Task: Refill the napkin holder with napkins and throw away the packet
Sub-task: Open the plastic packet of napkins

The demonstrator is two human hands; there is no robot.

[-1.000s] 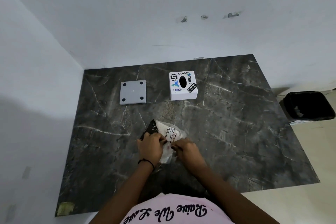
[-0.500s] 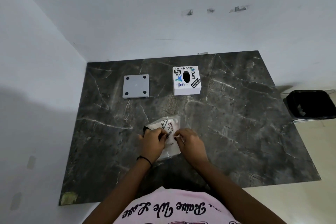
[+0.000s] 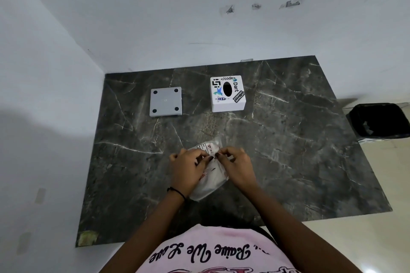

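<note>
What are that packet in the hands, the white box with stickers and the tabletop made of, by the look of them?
The packet looks like thin clear plastic film: it crinkles and glints over white napkins. The white box seems smooth hard plastic, matte with rounded edges, though painted wood is possible. The tabletop looks like polished dark marble or a laminate copying it: grey with white veins.

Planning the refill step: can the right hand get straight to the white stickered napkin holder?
Probably yes: bare dark marble tabletop lies between the right hand and white stickered napkin holder, though it's pinching the clear plastic napkin packet.

Pink shirt [image 3: 221, 250] with black cursive lettering, bare forearms, thin black band [image 3: 176, 191] on the left wrist.
</note>
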